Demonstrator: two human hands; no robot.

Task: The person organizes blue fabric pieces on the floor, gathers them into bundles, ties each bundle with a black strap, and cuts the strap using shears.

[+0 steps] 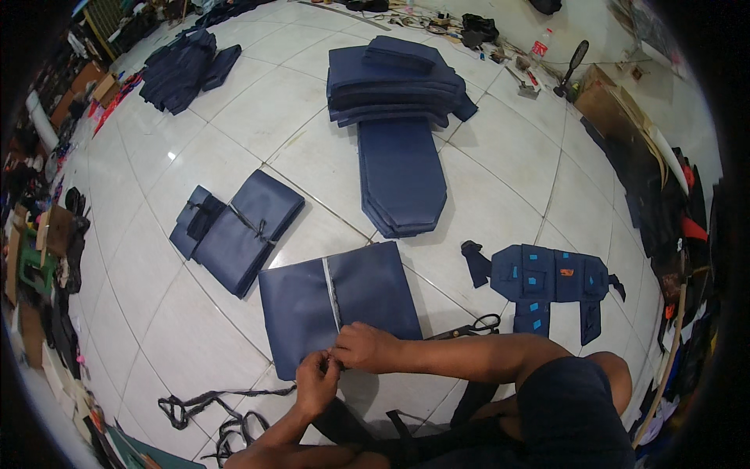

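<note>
Floor point(133, 273) of pale tiles, its joints bent by the wide view, carries everything else; at the far middle lies a thick stack point(398, 98) of dark blue sheets, with long pieces point(402, 180) with cut-off corners reaching out from under it toward the person. Nearer, right before the person, a folded blue bundle point(297, 313) lies flat, its near edge at the hands, and just beyond its left side a second bundle point(226, 258) lies at a slant, bound with a dark tie. A dark pile point(178, 74) of cloth sits well apart at the far left, and a pocketed blue piece point(558, 285) with small bright patches is spread out on the right. Tangled black strips point(207, 397) trail by the left forearm, while black scissors point(473, 324) rest just beyond the right one. The right hand point(367, 348) and left hand point(316, 383) meet, fingers curled and pinched on the near end of a narrow grey strip point(330, 285) that crosses the nearer bundle; their exact grip is hidden
</note>
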